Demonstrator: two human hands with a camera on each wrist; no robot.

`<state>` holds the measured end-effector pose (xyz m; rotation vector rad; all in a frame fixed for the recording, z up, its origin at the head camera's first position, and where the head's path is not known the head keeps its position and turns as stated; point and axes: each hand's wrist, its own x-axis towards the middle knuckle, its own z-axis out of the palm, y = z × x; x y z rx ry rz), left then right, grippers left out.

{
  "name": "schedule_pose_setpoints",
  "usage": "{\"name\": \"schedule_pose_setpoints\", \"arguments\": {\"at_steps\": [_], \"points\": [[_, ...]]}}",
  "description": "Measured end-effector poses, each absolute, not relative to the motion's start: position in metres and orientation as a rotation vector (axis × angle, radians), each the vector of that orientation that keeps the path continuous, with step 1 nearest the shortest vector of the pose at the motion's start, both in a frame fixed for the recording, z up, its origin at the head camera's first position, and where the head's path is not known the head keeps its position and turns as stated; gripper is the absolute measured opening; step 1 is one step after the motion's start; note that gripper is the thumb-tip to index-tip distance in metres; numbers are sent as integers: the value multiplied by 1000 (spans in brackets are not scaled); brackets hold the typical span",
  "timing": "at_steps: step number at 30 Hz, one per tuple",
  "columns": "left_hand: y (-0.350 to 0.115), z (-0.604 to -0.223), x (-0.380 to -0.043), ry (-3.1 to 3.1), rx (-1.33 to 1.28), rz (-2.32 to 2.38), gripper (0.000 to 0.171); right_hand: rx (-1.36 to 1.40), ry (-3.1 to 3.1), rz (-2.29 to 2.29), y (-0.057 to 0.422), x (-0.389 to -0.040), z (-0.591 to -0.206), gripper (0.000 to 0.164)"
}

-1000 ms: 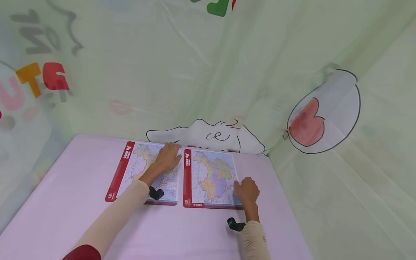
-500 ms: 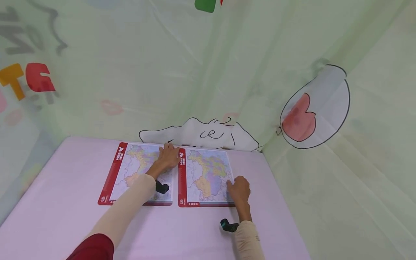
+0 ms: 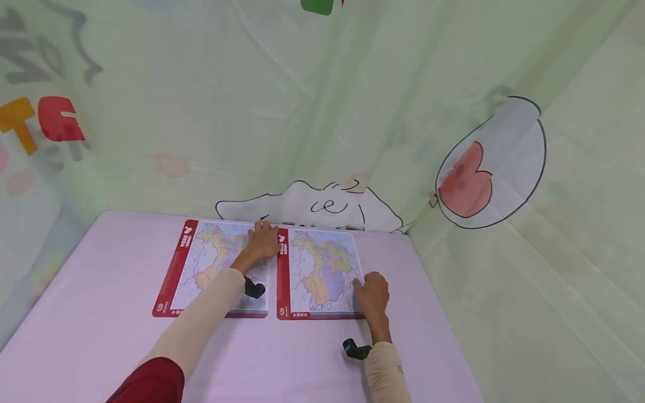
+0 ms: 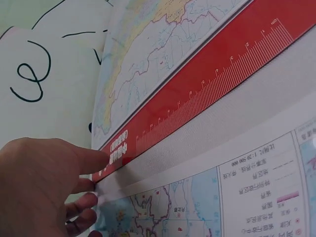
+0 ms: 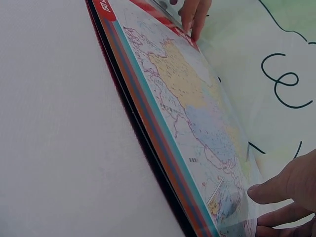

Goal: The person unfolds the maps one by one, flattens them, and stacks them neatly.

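Note:
Two map boards with red ruler margins lie side by side on the lilac tabletop in the head view: a left map board (image 3: pixel 211 252) and a right map board (image 3: pixel 322 268). My left hand (image 3: pixel 262 240) is over the gap at their far edge. In the left wrist view its thumb (image 4: pixel 91 160) presses the right board's red margin (image 4: pixel 197 98), fingers curled beside it at the corner. My right hand (image 3: pixel 373 294) grips the right board's right edge; in the right wrist view the thumb (image 5: pixel 271 190) lies over the edge, with fingers lower, partly out of frame.
A pale green curtain (image 3: pixel 227 112) with cartoon drawings hangs behind the lilac tabletop (image 3: pixel 282 358) and along its right. Dark wrist-worn cameras sit by each wrist, the right one (image 3: pixel 355 350) just above the table. Both forearms reach in from the near side.
My left hand has shifted slightly right, from the left board's far corner to the right board's red margin. My right hand stays at the right edge. The head view has turned a little.

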<state>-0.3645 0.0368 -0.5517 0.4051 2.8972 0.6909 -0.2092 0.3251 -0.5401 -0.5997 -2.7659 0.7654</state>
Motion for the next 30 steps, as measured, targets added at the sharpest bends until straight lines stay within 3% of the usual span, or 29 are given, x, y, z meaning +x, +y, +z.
{"name": "schedule_pose_setpoints", "arguments": {"at_steps": [16, 24, 30], "points": [[28, -539, -341, 2715, 390, 1170, 69, -706, -2750, 819, 321, -213, -532, 37], [26, -539, -332, 2293, 268, 1731, 60, -796, -2685, 914, 326, -214, -532, 33], [18, -536, -320, 1955, 176, 1836, 85, -812, -2644, 957, 331, -214, -533, 30]]}}
